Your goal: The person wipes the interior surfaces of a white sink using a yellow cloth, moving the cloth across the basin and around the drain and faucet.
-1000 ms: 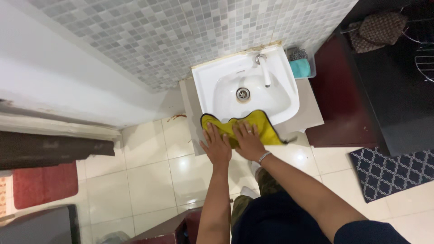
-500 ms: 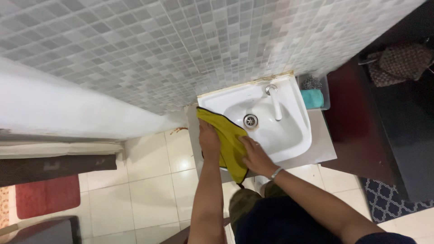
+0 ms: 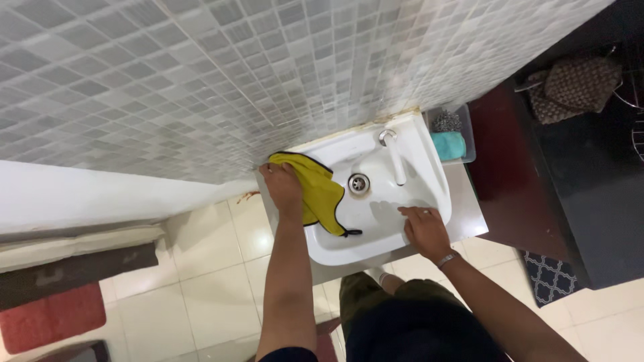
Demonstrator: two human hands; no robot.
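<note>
Yellow cloth (image 3: 320, 191) with a dark edge lay over the left rim of the white sink (image 3: 429, 175), one corner trailing down into the basin toward the drain (image 3: 359, 182). My left hand (image 3: 284, 186) was pressed on top of it at the sink's left edge, close to the wall, fingers curled down over the fabric; I could not tell whether it pinched the cloth or only pressed it flat. My right hand (image 3: 424, 231) rested on the front right rim of the sink, fingers spread and flat, holding nothing, well apart from the cloth. A bracelet (image 3: 445, 259) showed at that wrist.

At the back of the sink stood a chrome tap (image 3: 391, 153), its spout reaching over the basin. Just right of the sink, a clear tray (image 3: 467, 137) held a teal sponge (image 3: 447, 144) and a steel scourer (image 3: 445, 121) behind it. The sink sat on a pale bench (image 3: 469, 213) against the grey mosaic tile wall (image 3: 201, 74). Further right I saw a dark cabinet (image 3: 500, 154) with a brown knitted cloth (image 3: 573, 86) up top. Cream floor tiles (image 3: 201, 288) spread below, a red mat (image 3: 50, 318) at lower left and a navy patterned mat (image 3: 550, 275) at right.
</note>
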